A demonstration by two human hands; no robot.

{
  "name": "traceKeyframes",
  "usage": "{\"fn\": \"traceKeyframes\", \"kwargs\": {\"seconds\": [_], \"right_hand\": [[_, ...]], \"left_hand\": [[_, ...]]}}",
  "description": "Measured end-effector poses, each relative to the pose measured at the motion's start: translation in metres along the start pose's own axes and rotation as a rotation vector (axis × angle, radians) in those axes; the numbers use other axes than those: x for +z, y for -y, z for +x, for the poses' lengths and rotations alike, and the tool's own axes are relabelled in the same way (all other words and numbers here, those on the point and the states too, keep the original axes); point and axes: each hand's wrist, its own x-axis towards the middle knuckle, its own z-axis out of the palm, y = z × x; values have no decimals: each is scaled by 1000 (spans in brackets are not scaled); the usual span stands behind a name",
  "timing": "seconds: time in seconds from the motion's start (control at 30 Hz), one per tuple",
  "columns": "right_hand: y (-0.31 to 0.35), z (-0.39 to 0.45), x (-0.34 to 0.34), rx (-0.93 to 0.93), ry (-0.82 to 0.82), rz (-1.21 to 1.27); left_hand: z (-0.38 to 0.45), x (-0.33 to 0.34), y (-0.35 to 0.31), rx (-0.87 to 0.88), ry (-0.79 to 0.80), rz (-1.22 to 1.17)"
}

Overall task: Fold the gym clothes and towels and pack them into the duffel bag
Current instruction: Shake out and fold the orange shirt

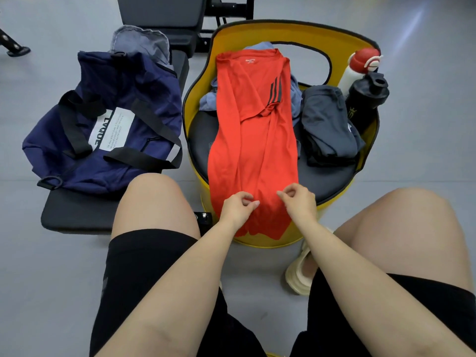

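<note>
A red shirt (253, 140), folded lengthwise with one striped sleeve laid across it, lies on the black seat of a yellow chair (201, 81); its hem hangs over the front edge. My left hand (238, 208) and my right hand (300, 203) sit over the shirt's lower part, fingers loosely curled, with no fabric seen lifted between them. The navy duffel bag (108, 130) rests on a black bench to the left, with a grey towel (140, 42) behind it. Folded dark grey clothes (327, 122) lie on the seat's right side. A light blue garment (210, 99) lies under the shirt.
A white bottle with a red cap (356, 69) and a black shaker bottle (367, 99) stand at the chair's right rim. My bare knees flank the chair, and a cream sandal (301, 274) is on the grey floor. Black gym equipment stands behind.
</note>
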Motion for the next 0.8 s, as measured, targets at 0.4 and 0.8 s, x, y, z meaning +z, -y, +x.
{"fn": "traceKeyframes", "kwargs": {"seconds": [0.4,0.8], "right_hand": [[-25,-8,-5,139,-41,-37],[-33,-6,-14,197,13,137]], "left_hand": [[2,33,-6,-136,-24,-72],[0,43,-19,-330,175,-414]]}}
